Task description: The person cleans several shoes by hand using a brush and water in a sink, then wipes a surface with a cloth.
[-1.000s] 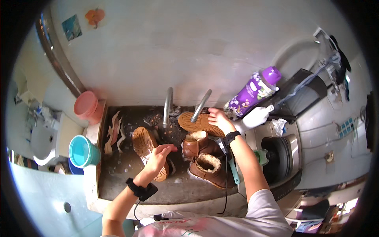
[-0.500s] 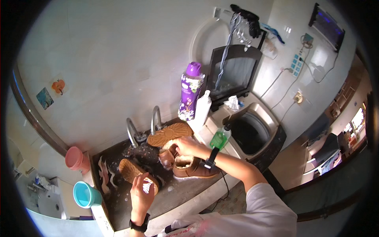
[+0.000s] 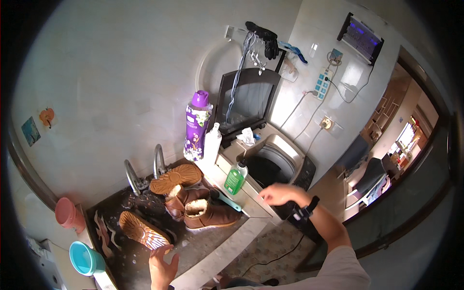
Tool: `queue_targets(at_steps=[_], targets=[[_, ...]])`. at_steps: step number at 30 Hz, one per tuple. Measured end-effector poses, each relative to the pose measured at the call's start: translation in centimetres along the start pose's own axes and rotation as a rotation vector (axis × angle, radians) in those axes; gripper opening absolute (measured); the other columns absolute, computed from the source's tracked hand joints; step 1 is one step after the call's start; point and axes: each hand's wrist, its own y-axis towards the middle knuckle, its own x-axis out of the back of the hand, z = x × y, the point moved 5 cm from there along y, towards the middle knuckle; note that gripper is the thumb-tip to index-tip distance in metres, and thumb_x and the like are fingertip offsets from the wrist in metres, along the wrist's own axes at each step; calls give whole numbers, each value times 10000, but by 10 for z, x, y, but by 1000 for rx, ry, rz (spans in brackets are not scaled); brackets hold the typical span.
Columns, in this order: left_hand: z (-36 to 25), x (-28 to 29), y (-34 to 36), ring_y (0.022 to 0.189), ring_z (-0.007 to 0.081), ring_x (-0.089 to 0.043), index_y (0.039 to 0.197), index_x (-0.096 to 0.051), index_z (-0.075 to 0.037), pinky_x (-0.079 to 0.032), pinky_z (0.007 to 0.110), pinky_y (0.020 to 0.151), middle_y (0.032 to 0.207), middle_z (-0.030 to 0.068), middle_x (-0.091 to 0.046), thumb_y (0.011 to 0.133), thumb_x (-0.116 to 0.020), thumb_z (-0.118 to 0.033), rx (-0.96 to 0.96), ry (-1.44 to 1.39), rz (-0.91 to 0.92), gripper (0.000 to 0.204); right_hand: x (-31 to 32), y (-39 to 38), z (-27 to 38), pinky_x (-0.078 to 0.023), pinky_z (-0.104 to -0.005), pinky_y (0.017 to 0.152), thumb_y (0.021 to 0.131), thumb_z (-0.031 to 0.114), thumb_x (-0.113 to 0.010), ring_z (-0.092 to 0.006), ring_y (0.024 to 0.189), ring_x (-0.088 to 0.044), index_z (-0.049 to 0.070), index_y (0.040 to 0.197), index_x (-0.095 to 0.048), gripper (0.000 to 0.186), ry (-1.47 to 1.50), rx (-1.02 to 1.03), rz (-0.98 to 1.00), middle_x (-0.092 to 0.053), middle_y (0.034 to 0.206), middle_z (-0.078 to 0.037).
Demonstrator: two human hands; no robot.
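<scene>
Several brown fleece-lined boots lie in the dark sink basin [image 3: 193, 246]. One boot [image 3: 211, 218] stands upright at the near right, with another boot's brown upper [image 3: 186, 198] behind it. A tan ridged sole [image 3: 176, 179] faces up by the taps, and a second wet sole [image 3: 140, 229] faces up at the left. My left hand [image 3: 162, 267] is open beside the near end of that left sole, thumb and fingers apart. Over the near edge of the washing machine, my right hand [image 3: 282, 194] hangs loosely open with nothing visible in it. A teal-handled brush [image 3: 229, 201] lies behind the upright boot.
Two metal taps [image 3: 158, 159] rise at the back wall. A purple bottle [image 3: 196, 125], white bottle [image 3: 211, 145] and green soap bottle [image 3: 236, 179] stand on the ledge beside the open washing machine [image 3: 275, 159]. Pink [image 3: 70, 215] and turquoise [image 3: 87, 258] buckets stand at left.
My view has turned to the right. My right hand has left the boots and moved right toward the washing machine. My left hand has drawn back slightly from the left sole.
</scene>
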Motion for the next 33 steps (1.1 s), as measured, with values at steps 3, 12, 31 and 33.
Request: queue_targets(at_steps=[3, 12, 31, 33], targets=[[-6, -10, -4, 855, 312, -615, 910, -631, -4, -466, 352, 778, 890, 157, -642, 659, -687, -47, -8, 26, -4, 261, 36, 14, -58, -488, -337, 767, 790, 180, -611, -261, 888, -612, 60, 1123, -567, 357, -120, -153, -298, -636, 978, -141], [-63, -45, -6, 865, 287, -624, 877, -630, 9, -461, 338, 792, 884, 143, -652, 655, -675, -22, 211, 147, -111, 229, 91, 150, -183, -198, -616, 1018, 779, 181, -530, -376, 1356, -88, 154, 1198, -547, 420, -361, -368, -478, -98, 1486, -137], [-99, -130, 2, 893, 262, -632, 934, -635, 1, -474, 314, 796, 920, 140, -654, 713, -662, -32, 83, -76, 206, 226, 104, -2, -211, -431, -251, 677, 664, -18, -694, -104, 737, -509, 57, 845, -494, 280, 510, 234, -1315, -530, 795, -2], [-98, -143, 2, 897, 234, -633, 967, -630, 7, -475, 294, 796, 930, 138, -654, 714, -671, -22, 48, -191, 302, 258, 83, -52, -182, -436, -235, 679, 691, -25, -681, -84, 752, -516, 59, 879, -489, 281, 671, 316, -1215, -537, 820, -1]])
